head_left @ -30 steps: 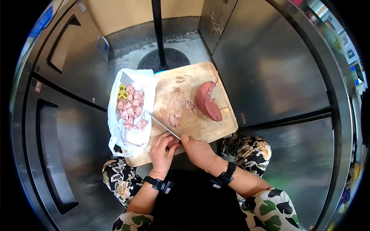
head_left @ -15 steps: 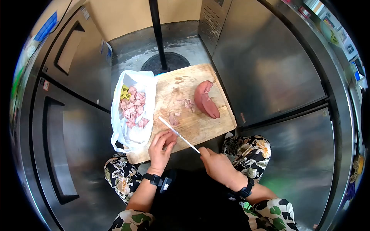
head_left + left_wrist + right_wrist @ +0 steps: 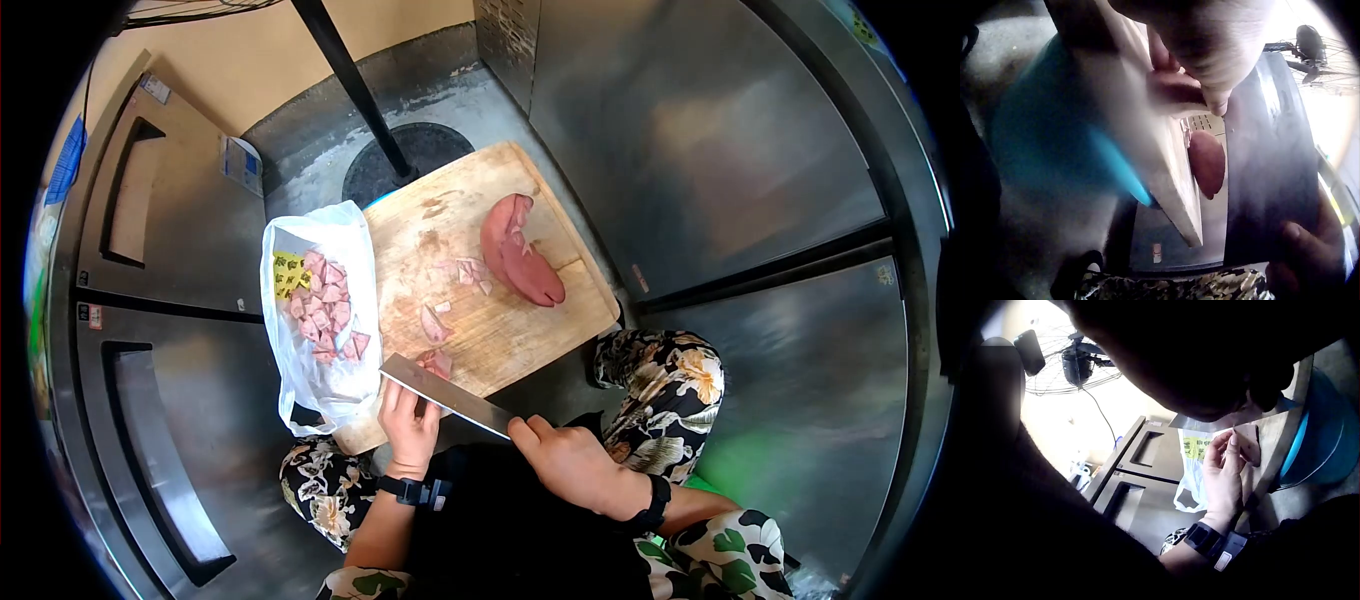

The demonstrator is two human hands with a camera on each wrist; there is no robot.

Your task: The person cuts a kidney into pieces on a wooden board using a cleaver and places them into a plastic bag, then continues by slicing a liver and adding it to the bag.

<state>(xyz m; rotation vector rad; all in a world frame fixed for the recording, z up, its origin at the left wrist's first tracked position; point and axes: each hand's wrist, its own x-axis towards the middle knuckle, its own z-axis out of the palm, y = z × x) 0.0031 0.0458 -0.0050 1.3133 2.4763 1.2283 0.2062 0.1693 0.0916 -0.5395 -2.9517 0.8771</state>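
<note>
My right hand (image 3: 575, 468) grips a wide-bladed knife (image 3: 450, 397), held tilted with its flat face showing above the board's near edge. Behind the blade, my left hand (image 3: 408, 432) is at a cut chunk of meat (image 3: 434, 362); in the left wrist view its thumb and fingers pinch the chunk (image 3: 1175, 92). The blade (image 3: 1260, 181) stands beside that hand there. A thin slice (image 3: 434, 324) and small scraps (image 3: 468, 270) lie on the wooden board (image 3: 500, 350). Farther right rests a large curved piece of meat (image 3: 520, 262).
A white plastic bag (image 3: 345, 395) with meat chunks (image 3: 322, 305) and a yellow patterned packet (image 3: 289, 272) lies along the board's left side. A black pole (image 3: 355, 85) stands behind. Metal cabinets (image 3: 700, 150) flank both sides. A blue-green bucket (image 3: 1329, 425) is under the board.
The knife has come away from the meat by my left hand, moved right and toward me, and turned to show its flat face. The head view has shifted and tilted.
</note>
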